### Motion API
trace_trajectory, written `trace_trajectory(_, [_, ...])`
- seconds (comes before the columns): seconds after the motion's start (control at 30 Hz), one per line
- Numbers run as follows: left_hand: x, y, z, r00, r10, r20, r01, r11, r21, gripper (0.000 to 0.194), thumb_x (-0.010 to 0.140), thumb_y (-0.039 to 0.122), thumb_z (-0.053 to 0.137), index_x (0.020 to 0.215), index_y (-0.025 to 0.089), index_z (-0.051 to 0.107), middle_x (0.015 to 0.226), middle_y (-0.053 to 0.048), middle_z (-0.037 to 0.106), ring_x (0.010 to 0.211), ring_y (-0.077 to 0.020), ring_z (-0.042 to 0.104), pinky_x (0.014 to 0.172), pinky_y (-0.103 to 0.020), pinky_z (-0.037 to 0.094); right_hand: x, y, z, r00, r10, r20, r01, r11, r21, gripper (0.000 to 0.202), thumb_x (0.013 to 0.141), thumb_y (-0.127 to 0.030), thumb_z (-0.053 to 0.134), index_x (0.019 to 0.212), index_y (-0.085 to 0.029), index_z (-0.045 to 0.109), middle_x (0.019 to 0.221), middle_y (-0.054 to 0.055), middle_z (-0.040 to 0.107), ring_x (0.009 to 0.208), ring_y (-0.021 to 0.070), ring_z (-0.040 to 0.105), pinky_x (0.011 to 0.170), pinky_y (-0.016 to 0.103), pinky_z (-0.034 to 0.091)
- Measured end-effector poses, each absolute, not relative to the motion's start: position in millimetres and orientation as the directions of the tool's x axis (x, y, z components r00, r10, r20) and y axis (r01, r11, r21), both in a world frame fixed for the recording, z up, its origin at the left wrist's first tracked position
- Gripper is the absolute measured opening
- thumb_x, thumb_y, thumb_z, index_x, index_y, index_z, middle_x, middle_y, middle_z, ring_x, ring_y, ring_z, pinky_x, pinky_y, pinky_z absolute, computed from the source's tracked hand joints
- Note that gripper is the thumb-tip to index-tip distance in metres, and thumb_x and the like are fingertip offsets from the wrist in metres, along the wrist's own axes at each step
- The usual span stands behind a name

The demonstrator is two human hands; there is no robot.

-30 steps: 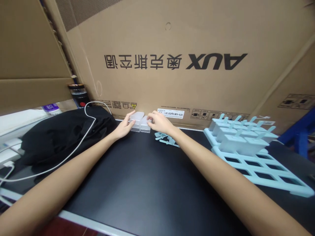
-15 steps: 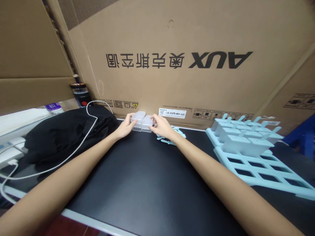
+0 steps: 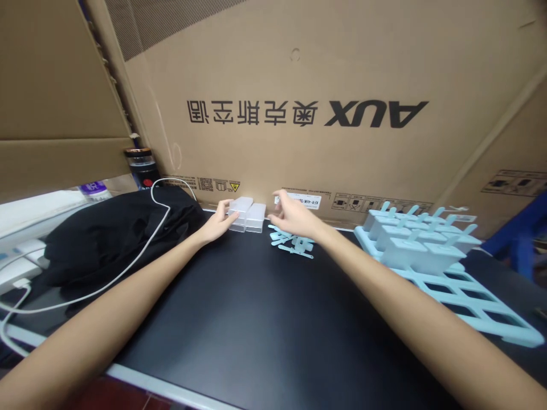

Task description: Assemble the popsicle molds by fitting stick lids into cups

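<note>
Clear popsicle mold cups point(image 3: 240, 212) lie stacked in two piles side by side at the back of the black table. My left hand point(image 3: 217, 223) grips the left pile from its outer side, thumb in front and fingers behind. My right hand point(image 3: 294, 215) is off to the right of the right pile point(image 3: 255, 219), thumb and fingers apart, holding nothing. Below it lies a heap of light blue popsicle sticks point(image 3: 294, 244), partly hidden by the hand. At the right stands a light blue rack point(image 3: 491, 310) bearing several mold cups with blue sticks point(image 3: 410, 250).
A big cardboard box point(image 3: 265, 148) walls off the back of the table point(image 3: 248, 319). On the left are a black cloth point(image 3: 123, 239), a white cable point(image 3: 159, 225), a white power strip point(image 3: 25, 265) and a dark bottle point(image 3: 142, 168). Something blue point(image 3: 515, 242) stands at the far right.
My right hand has let go of the right pile of mold cups and moved right, over the sticks. My left hand stays on the left pile. The view has shifted slightly.
</note>
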State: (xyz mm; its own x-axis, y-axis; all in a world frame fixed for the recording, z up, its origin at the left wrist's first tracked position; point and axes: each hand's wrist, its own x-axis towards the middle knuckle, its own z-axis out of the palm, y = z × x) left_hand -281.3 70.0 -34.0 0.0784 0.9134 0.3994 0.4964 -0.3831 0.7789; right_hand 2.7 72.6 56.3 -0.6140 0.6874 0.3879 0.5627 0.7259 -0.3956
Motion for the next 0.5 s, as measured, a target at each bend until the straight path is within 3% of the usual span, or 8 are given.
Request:
trace_trajectory(0.2, [-287.9,67.0,-36.7,0.172,0.919,0.355,0.34,-0.394,0.854,0.109,0.066,0.032,0.087,0.147,0.029,0.015,0.153,-0.024,0.034,0.124,-0.0339,0.059,0.104,-0.057,0.05,98.3,3.2,121.1,-0.513,0.678,0.526,0.658,0.704,-0.266,0.042,0.088,-0.043,0.052,0.124,-0.021,0.049,0.092,0.007,0.068,0.077,0.0196,0.064,0.072,0.033,0.048])
trace_trajectory(0.37, [-286.0,67.3,-38.7,0.121,0.921,0.37,0.368,-0.388,0.845,0.107,0.064,0.024,0.088,0.147,0.031,0.02,0.148,-0.022,0.039,0.117,-0.0326,0.064,0.101,-0.062,0.051,190.3,-43.0,111.3,-0.26,0.758,0.598,0.855,0.469,-0.223,0.033,0.084,-0.057,0.05,0.092,-0.027,0.06,0.078,0.006,0.068,0.066,0.0214,0.063,0.065,0.034,0.045])
trace_trajectory(0.5, [-282.5,67.2,-37.6,0.061,0.935,0.35,0.41,-0.343,0.845,0.102,0.064,0.025,0.088,0.144,0.028,0.024,0.148,-0.022,0.039,0.112,-0.0304,0.066,0.099,-0.059,0.053,241.1,-39.6,78.7,-0.08,0.882,0.465,0.932,0.232,-0.28,0.042,0.081,-0.069,0.044,0.078,-0.028,0.055,0.068,0.005,0.065,0.057,0.022,0.059,0.061,0.036,0.042])
